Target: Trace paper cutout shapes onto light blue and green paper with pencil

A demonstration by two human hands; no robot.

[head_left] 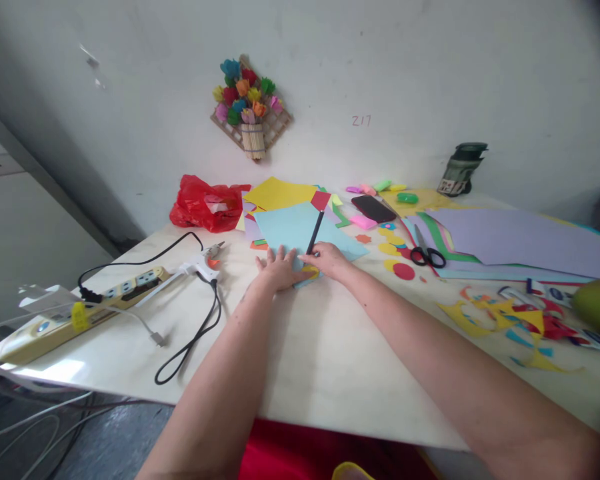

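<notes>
A light blue sheet of paper lies in the middle of the table, over other coloured sheets. My left hand rests flat on its near part with the fingers spread. In my right hand is a dark pen or pencil, gripped low near its bottom end and leaning slightly right at the top. Under and between my hands shows a small yellow paper piece; its outline is partly covered by fingers. The tip of the pen is hidden by my right hand.
Black-handled scissors and paper circles lie to the right, near purple sheets and yellow scraps. On the left are a glue gun with its cord and a power strip. A phone and red bag sit farther back.
</notes>
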